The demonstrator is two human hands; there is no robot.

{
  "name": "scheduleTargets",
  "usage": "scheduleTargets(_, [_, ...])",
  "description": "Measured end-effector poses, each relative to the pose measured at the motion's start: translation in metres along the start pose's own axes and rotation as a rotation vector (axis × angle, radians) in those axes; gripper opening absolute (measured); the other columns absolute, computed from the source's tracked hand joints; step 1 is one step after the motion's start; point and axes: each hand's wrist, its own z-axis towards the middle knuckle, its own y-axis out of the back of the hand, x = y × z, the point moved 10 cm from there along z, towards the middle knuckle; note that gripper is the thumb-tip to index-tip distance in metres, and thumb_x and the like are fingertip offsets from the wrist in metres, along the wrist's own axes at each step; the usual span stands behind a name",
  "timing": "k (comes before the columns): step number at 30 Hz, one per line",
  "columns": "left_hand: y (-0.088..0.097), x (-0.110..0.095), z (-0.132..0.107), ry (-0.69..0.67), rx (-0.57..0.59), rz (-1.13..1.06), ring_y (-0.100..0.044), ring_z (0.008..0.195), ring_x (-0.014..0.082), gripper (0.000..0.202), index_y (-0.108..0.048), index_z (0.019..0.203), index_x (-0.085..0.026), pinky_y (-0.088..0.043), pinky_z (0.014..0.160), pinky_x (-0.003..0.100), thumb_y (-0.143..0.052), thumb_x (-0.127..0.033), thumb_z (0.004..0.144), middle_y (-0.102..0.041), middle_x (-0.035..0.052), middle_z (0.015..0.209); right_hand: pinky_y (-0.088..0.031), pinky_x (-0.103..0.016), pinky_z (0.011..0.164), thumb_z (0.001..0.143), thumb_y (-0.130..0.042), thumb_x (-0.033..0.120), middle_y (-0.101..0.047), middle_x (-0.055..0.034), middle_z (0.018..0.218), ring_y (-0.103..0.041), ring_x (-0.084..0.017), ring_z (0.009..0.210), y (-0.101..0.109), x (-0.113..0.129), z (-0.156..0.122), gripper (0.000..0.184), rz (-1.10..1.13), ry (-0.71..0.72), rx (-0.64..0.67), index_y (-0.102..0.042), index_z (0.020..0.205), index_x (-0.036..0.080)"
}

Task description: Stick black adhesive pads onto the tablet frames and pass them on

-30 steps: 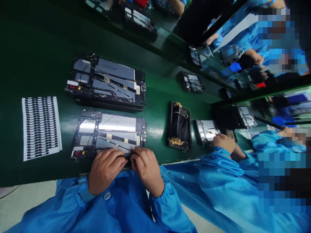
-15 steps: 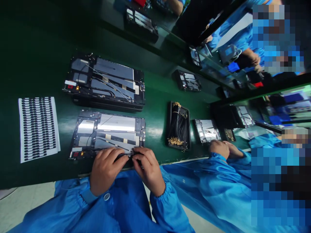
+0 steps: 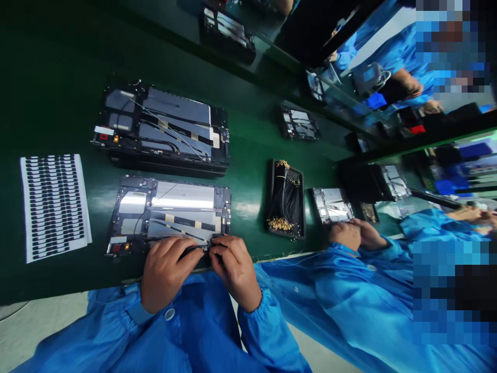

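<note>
An opened tablet [image 3: 182, 194], its inside showing metal plates, black flex strips and thin cables, lies flat in front of me. My left hand [image 3: 166, 272] rests over its near edge, thumb and fingers pinched together close to the near right corner. Right beside it, my right hand [image 3: 236, 272] has its fingertips closed at that same corner, almost meeting the left fingertips. Whatever small part sits between the fingers is hidden by them. Behind this unit is a stack of similar opened tablets [image 3: 174, 116], with a thin wire lying across the top one.
Left is a sheet of black-and-white strips [image 3: 54, 207]. To the right, a black tray [image 3: 271, 186] holds bundled black cables [image 3: 279, 199] with gold ends. Beyond it, a co-worker's hands [image 3: 345, 235] are at another tablet [image 3: 332, 204]. More units [image 3: 227, 28] stand on a rail behind.
The view has shifted slightly, so the tablets and sheet appear a little further left. Both my hands stay pinched at the same corner. The co-worker's hands have moved a little apart.
</note>
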Motion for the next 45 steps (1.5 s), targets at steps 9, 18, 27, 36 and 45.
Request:
scheduleTargets(9, [-0.003,0.0,-0.001,-0.01,0.01,-0.006,-0.064,0.097,0.0224,0.012,-0.072,0.097,-0.027,-0.043,0.081,0.037,-0.062,-0.02,0.094,-0.074,0.0004,0.101,-0.06,-0.042,0.09,0.096,-0.059,0.011,-0.071,-0.01,0.106,-0.067,-0.022,0.105,-0.003,-0.003,-0.005,0.016,0.008,-0.013,-0.013,-0.064,0.109,0.021])
scheduleTargets(18, [0.0,0.001,-0.001,0.003,-0.012,-0.053,-0.065,0.098,0.0212,0.007,-0.067,0.099,-0.023,-0.045,0.084,0.036,-0.061,-0.021,0.095,-0.074,0.0025,0.101,-0.059,-0.051,0.101,0.093,-0.059,0.011,-0.066,-0.019,0.131,-0.058,-0.029,0.132,-0.017,0.009,-0.039,0.051,-0.134,0.186,-0.124,-0.052,0.143,0.015])
scheduleTargets(27, [0.053,0.067,-0.024,0.227,-0.034,0.207,-0.039,0.143,0.0413,0.055,-0.052,0.136,-0.017,-0.033,0.115,0.061,-0.057,-0.052,0.094,-0.041,0.0188,0.156,-0.048,-0.058,0.109,0.093,-0.061,0.02,-0.029,-0.0095,0.165,-0.044,-0.035,0.141,-0.013,0.004,-0.042,0.042,-0.197,0.052,-0.137,-0.063,0.134,0.027])
scheduleTargets(36, [0.06,0.108,-0.039,0.179,0.044,0.237,-0.039,0.145,0.0373,0.093,-0.026,0.158,-0.019,-0.025,0.123,0.058,-0.049,-0.075,0.087,-0.042,0.0165,0.157,-0.049,-0.064,0.104,0.096,-0.062,0.035,-0.034,-0.0158,0.162,-0.041,-0.04,0.144,-0.024,-0.027,-0.039,0.068,-0.185,-0.132,-0.084,-0.033,0.158,0.026])
scheduleTargets(45, [0.107,0.099,-0.045,0.408,-0.089,0.105,-0.044,0.143,0.0371,0.087,-0.029,0.157,-0.035,-0.046,0.112,0.057,-0.062,-0.067,0.083,-0.032,0.005,0.164,-0.053,-0.053,0.104,0.096,-0.063,0.027,-0.044,-0.0151,0.157,-0.049,-0.038,0.14,0.025,-0.003,-0.02,0.064,-0.116,0.046,-0.257,-0.039,0.156,0.024])
